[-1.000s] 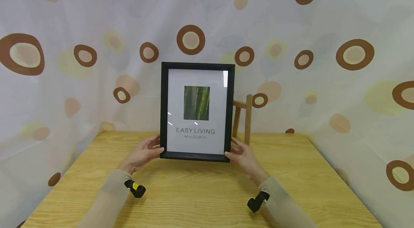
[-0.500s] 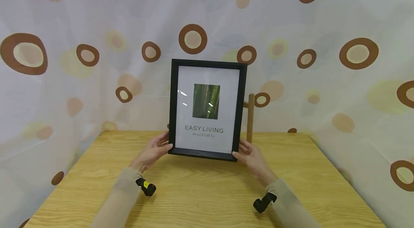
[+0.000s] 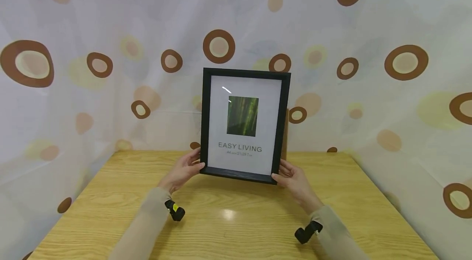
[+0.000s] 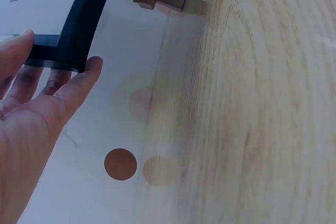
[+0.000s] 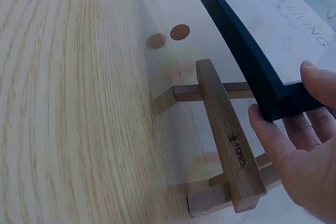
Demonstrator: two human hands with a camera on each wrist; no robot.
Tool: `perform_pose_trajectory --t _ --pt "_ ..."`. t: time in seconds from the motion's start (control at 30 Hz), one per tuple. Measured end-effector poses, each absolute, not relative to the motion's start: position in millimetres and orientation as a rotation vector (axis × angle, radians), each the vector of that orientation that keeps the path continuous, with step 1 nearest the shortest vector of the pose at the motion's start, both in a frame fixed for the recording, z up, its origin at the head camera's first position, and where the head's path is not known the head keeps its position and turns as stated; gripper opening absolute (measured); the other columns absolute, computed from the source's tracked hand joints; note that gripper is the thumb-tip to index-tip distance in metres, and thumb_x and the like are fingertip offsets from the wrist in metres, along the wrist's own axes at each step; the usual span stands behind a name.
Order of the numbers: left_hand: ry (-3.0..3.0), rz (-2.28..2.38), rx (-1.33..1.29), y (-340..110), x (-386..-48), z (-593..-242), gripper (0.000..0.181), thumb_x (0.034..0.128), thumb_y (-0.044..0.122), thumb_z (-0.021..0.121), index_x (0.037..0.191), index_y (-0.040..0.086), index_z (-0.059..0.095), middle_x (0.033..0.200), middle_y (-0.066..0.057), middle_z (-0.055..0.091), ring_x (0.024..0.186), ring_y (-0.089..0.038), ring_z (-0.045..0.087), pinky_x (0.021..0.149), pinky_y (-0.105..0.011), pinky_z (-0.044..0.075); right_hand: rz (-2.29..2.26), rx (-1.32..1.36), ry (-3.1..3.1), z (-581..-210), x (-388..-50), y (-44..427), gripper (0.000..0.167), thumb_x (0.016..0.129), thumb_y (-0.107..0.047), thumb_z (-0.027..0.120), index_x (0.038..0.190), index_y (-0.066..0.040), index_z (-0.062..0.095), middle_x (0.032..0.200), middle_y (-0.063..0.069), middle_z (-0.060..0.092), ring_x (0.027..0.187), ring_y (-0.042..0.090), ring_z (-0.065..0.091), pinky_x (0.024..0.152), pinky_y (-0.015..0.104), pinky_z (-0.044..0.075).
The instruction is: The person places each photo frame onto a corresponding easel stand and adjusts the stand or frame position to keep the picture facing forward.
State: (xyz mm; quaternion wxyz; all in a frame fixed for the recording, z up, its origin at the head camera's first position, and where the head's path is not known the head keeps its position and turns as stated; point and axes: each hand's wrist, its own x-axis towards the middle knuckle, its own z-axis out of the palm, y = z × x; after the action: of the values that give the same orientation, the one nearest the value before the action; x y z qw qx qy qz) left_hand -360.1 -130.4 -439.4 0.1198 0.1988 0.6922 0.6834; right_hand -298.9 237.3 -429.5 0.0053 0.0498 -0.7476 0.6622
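Observation:
A black picture frame (image 3: 243, 157), with a green bamboo-like print and the words EASY LIVING, is held up facing the head camera, its right side slightly lower. My left hand (image 3: 183, 170) grips its lower left corner, thumb on the front and fingers behind. At the lower right corner my right hand (image 3: 296, 182) holds it the same way. Behind the frame stands a wooden easel (image 5: 226, 129); most of it is hidden in the head view. In the right wrist view the frame's corner is off the easel's ledge and above the table.
The wooden table (image 3: 228, 235) spreads below both hands. A white curtain (image 3: 243, 10) with brown and pale spots hangs at the back and on both sides. Black wrist cameras (image 3: 309, 232) sit on the sleeves.
Both hands have carried the picture frame to the right, and it has tilted a little clockwise. It now covers nearly all of the easel in the head view.

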Motion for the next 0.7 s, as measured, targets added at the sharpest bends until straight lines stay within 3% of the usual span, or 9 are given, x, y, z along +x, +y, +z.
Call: perform_pose_trajectory --t 0.3,0.4,0.57,0.7 --pt "2.066 1.937 0.552 -112.1 -370.0 -433.6 0.072 0.0985 0.008 0.057 0.157 0.007 0.015 0.16 -0.022 0.022 0.146 -0.042 0.023 0.115 -0.057 0.029 2.106 0.197 -2.28 -430.4 -298.3 252.7 0.065 0.093 0.005 0.059 0.15 0.006 0.028 0.148 0.03 0.04 0.115 0.005 0.058 0.088 0.015 0.051" --pt "2.023 1.972 0.569 -105.6 -374.1 -435.8 0.07 0.0983 0.006 0.056 0.157 0.007 0.018 0.157 -0.022 0.027 0.143 -0.039 0.03 0.114 -0.054 0.032 2.125 0.213 -2.264 -430.5 -297.2 257.9 0.066 0.094 0.004 0.058 0.151 0.007 0.026 0.149 0.03 0.037 0.111 -0.001 0.058 0.088 0.015 0.051" --pt "1.926 2.118 0.552 -95.0 -379.5 -443.7 0.06 0.0968 0.0 0.056 0.152 0.002 0.031 0.145 -0.02 0.045 0.122 -0.023 0.053 0.103 -0.033 0.048 2.153 0.204 -2.241 -432.0 -295.6 264.4 0.067 0.095 0.002 0.058 0.152 0.006 0.023 0.151 0.03 0.035 0.108 -0.004 0.058 0.089 0.015 0.051" --pt "1.813 2.224 0.543 -88.1 -383.0 -448.2 0.053 0.0975 -0.005 0.052 0.147 -0.006 0.035 0.138 -0.019 0.052 0.109 -0.012 0.06 0.094 -0.022 0.052 2.164 0.179 -2.228 -434.5 -296.0 268.4 0.068 0.095 0.003 0.059 0.152 0.006 0.023 0.151 0.03 0.033 0.105 -0.005 0.06 0.087 0.015 0.052"
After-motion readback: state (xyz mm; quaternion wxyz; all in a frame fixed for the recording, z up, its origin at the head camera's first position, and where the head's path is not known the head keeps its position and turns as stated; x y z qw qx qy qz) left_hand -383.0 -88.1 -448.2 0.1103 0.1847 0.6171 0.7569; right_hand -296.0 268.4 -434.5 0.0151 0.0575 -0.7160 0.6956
